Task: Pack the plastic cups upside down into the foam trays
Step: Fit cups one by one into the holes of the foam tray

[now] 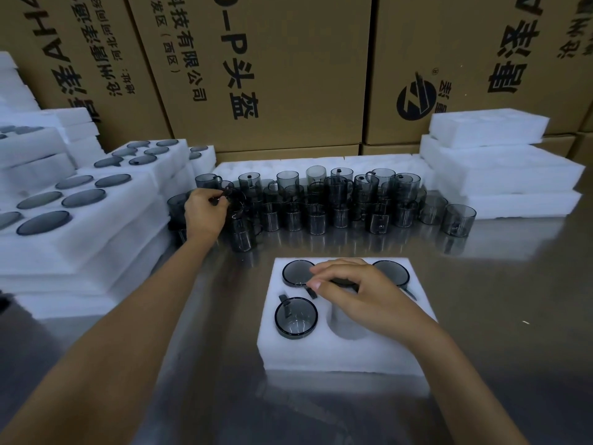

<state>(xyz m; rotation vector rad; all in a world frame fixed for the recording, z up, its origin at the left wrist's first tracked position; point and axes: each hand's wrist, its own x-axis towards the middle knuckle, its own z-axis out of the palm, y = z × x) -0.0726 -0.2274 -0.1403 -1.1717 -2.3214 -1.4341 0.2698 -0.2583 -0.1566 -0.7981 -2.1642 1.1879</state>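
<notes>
Along the far side, tall brown cardboard boxes (288, 75) printed with black characters stand as a wall behind my shiny steel table (497, 316). On the left of the table, stacked white foam trays (96, 226) already carry smoky grey cups set bottom-up in their round holes. On the right, a pile of bare white foam trays (500, 162) lies with nothing in its holes that I can see. Between the two piles, at the far middle of the table, a crowd of loose translucent grey plastic cups with handles (321, 200) stands packed close, some stacked on others.

Near me, in the middle, lies the white six-hole foam tray I am filling (337, 354). Its far left hole holds an upturned grey cup (296, 273), its far right hole another upturned cup (393, 273), and its near left hole a third cup (296, 316) with the handle pointing away from me. The near middle hole (346, 326) is partly hidden by my wrist.

My right hand (356, 290) hovers over the far middle hole, fingers curled round a dark cup (345, 282) there, mostly hidden beneath them. My left hand (205, 213) reaches to the left end of the loose cups and pinches the handle of one grey cup (236, 200).
</notes>
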